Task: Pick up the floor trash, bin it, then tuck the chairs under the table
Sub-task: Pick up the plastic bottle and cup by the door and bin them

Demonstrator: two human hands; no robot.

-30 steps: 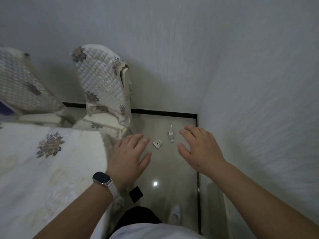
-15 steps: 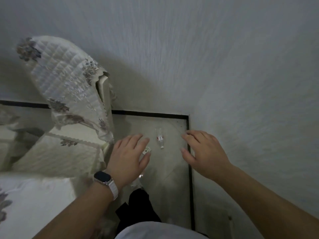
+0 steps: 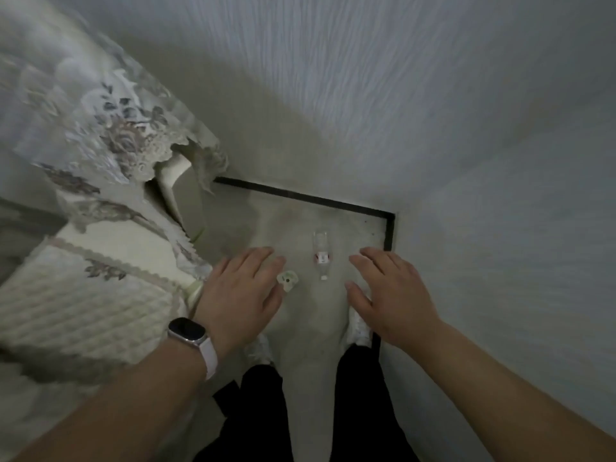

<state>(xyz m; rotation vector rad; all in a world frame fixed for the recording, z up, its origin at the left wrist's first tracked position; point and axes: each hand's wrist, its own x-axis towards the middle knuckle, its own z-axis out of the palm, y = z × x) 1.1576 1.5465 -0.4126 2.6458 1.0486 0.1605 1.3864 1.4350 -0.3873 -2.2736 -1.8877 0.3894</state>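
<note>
A: Right, both are low over the pale tiled floor (image 3: 306, 328), palms down: left hand (image 3: 240, 288) and right hand (image 3: 390, 288), fingers straight and loosely spread, holding nothing.

B: And the trash?

A: On the floor between the hands lies a small clear plastic bottle with a red-and-white label (image 3: 321, 253), narrow end towards the person. Next, a little crumpled white scrap (image 3: 287, 280), just beside the left fingertips. Touching or not, I cannot tell.

B: The chair?

A: Over on the left stands a cream chair with a quilted floral cover (image 3: 110, 161), close to the wrist wearing a white-strapped smartwatch (image 3: 188, 330). Under the hands, white shoes (image 3: 361, 328).
</note>
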